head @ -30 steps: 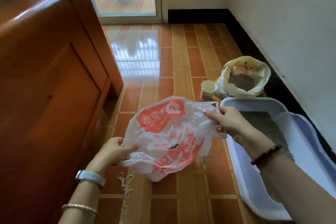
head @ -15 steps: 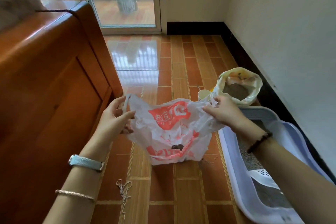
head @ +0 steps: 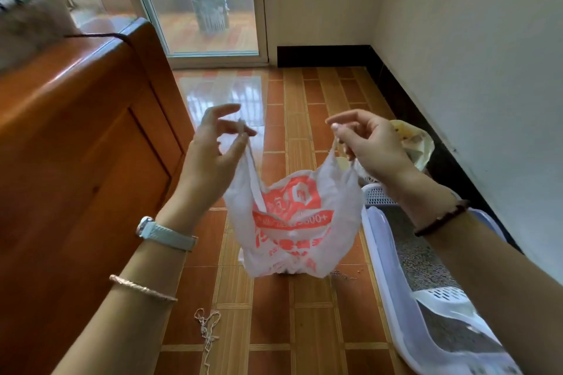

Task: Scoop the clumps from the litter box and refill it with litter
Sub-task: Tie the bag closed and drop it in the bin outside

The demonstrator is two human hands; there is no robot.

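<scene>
You hold the bag (head: 292, 222) up in front of you by its two handles. Your left hand (head: 213, 149) pinches the left handle between thumb and forefinger, with the other fingers spread loose. Your right hand (head: 374, 146) pinches the right handle the same way. The handles are pulled apart, so the mouth faces up and the bag hangs straight down between your hands. I cannot tell whether its bottom touches the floor (head: 274, 313).

The box (head: 380, 253) lies to the right of the bag, under your right forearm, so the right hand is the nearer one. Its long axis runs away from you along the wall (head: 472, 70), and grey litter (head: 420, 259) shows inside. The sack (head: 420, 143) sits past the far end of the box and is mostly hidden behind your right hand.

To my eye the scooping is done and the bag needs closing. That means bringing the two handles together in the middle, then reaching right and forward for the sack.

The floor is glossy brown tile. A piece of string (head: 207, 326) lies near your left arm, and a few spilled grains (head: 341, 275) lie between bag and box. A wooden cabinet (head: 76, 161) closes the left side, and a glass door (head: 198, 9) stands ahead.
</scene>
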